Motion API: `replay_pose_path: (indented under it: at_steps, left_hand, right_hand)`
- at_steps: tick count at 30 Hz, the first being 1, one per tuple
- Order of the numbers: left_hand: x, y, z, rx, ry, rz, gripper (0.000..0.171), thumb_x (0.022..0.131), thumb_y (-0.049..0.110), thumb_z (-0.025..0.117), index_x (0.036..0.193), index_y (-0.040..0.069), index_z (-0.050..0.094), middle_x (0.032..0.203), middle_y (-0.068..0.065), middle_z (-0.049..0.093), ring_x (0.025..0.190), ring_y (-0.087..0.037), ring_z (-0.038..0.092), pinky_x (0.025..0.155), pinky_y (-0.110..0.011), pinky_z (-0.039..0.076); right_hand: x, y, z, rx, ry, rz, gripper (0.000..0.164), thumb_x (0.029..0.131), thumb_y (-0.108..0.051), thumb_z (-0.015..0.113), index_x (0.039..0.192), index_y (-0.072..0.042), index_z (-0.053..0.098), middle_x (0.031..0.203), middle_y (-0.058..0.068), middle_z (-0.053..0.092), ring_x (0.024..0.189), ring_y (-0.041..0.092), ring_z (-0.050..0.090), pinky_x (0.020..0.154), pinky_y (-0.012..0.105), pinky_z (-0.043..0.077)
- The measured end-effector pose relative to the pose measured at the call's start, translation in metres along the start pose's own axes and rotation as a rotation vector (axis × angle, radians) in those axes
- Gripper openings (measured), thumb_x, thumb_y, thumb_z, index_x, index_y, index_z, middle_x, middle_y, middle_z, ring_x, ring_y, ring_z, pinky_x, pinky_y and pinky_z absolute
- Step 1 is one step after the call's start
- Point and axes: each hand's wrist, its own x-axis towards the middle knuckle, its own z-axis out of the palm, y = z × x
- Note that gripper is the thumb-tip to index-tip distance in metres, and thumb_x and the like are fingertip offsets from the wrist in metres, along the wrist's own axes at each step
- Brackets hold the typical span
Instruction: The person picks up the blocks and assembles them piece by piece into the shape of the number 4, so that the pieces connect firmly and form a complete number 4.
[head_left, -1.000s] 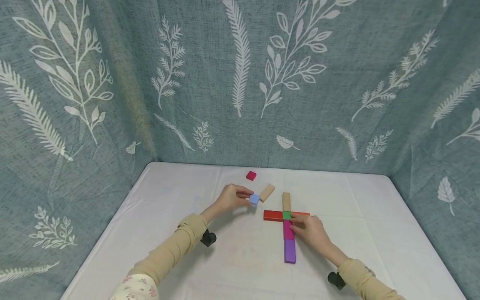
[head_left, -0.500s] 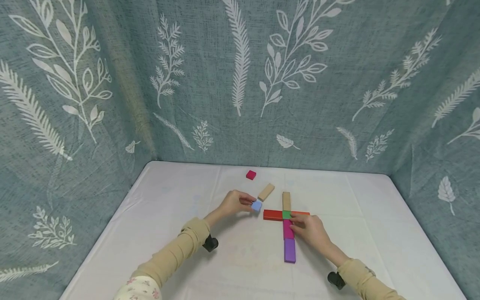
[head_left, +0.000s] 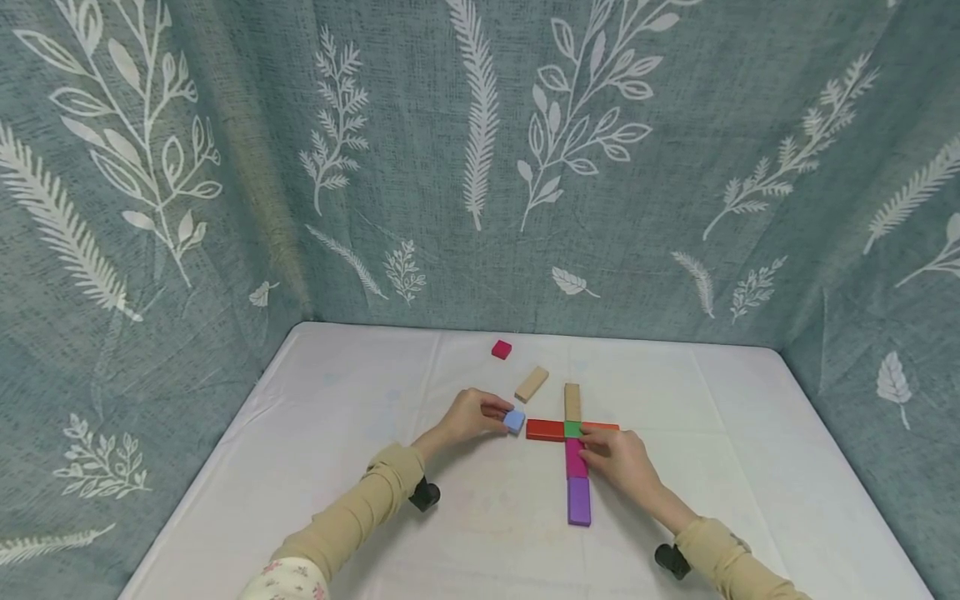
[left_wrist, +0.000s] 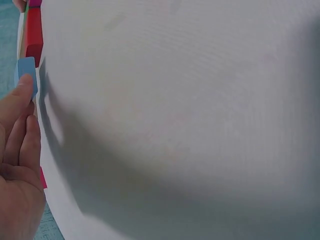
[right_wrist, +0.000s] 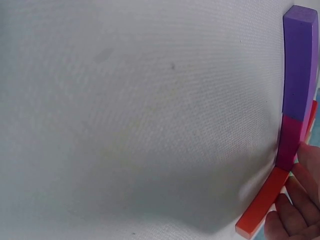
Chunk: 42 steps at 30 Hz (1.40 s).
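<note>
In the head view, my left hand (head_left: pixel 471 414) pinches a light blue block (head_left: pixel 513 421) between thumb and fingertips, just left of a cross of coloured blocks. The left wrist view also shows the thumb pressed against this blue block (left_wrist: pixel 27 70). My right hand (head_left: pixel 621 460) touches the cross near its centre, thumb at the magenta block (head_left: pixel 574 458) and index finger by the green block (head_left: pixel 572 429). Red (head_left: pixel 545 430) and orange (head_left: pixel 611 427) blocks form the side arms. A natural wood block (head_left: pixel 572 402) points away, and a purple block (head_left: pixel 578 501) ends the near arm.
A loose wood block (head_left: pixel 532 384) lies slantwise behind the blue one. Farther back sits a small crimson block (head_left: pixel 502 349). White cloth covers the table (head_left: pixel 360 358), and a patterned teal curtain (head_left: pixel 420 167) stands behind and at both sides.
My left hand has moved right and nearer with the light blue block, away from the loose wood block towards the red one. The right hand has stayed in place at the cross.
</note>
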Motion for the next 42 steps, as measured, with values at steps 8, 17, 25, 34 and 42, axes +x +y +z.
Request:
replay_pose_path:
  at_steps: [8, 17, 25, 34, 42]
  left_hand:
    - [-0.0019, 0.0012, 0.0026, 0.014, -0.013, -0.029, 0.028, 0.076, 0.0, 0.076, 0.104, -0.002, 0.071, 0.102, -0.018, 0.072, 0.094, -0.025, 0.07, 0.08, -0.027, 0.057]
    - [-0.0045, -0.0023, 0.0039, 0.014, -0.029, -0.034, 0.029, 0.076, 0.0, 0.076, 0.104, -0.003, 0.07, 0.104, -0.018, 0.071, 0.094, -0.025, 0.07, 0.079, -0.026, 0.057]
    - [-0.0027, -0.0047, 0.0041, 0.019, -0.032, -0.038, 0.029, 0.076, 0.001, 0.075, 0.105, -0.003, 0.07, 0.104, -0.017, 0.071, 0.095, -0.024, 0.07, 0.08, -0.027, 0.056]
    - [0.0002, -0.0061, 0.0039, 0.01, -0.039, -0.025, 0.029, 0.077, 0.001, 0.075, 0.106, -0.003, 0.07, 0.105, -0.017, 0.071, 0.095, -0.024, 0.07, 0.08, -0.026, 0.056]
    - [-0.0009, -0.0009, 0.0027, 0.007, -0.037, -0.012, 0.029, 0.077, -0.001, 0.074, 0.106, -0.004, 0.07, 0.106, -0.019, 0.07, 0.097, -0.027, 0.069, 0.081, -0.027, 0.056]
  right_hand:
    - [-0.0012, -0.0024, 0.0004, -0.004, 0.005, -0.007, 0.021, 0.076, -0.007, 0.077, 0.095, -0.001, 0.075, 0.109, 0.012, 0.071, 0.098, 0.028, 0.069, 0.085, 0.043, 0.054]
    - [-0.0034, -0.0013, 0.0035, -0.002, 0.0, 0.023, 0.021, 0.076, -0.007, 0.077, 0.096, -0.002, 0.075, 0.109, 0.01, 0.071, 0.099, 0.027, 0.069, 0.085, 0.042, 0.054]
    - [-0.0027, -0.0016, 0.0021, -0.003, 0.004, 0.011, 0.02, 0.076, -0.007, 0.077, 0.096, -0.002, 0.075, 0.109, 0.01, 0.072, 0.098, 0.027, 0.069, 0.085, 0.042, 0.054]
    - [-0.0005, -0.0039, -0.0003, -0.002, -0.003, 0.031, 0.022, 0.077, -0.008, 0.076, 0.098, -0.003, 0.075, 0.111, 0.009, 0.071, 0.101, 0.028, 0.068, 0.086, 0.043, 0.054]
    - [0.0011, -0.0035, -0.0004, -0.002, -0.001, 0.036, 0.021, 0.076, -0.007, 0.077, 0.097, -0.003, 0.075, 0.11, 0.009, 0.071, 0.1, 0.027, 0.068, 0.085, 0.042, 0.054]
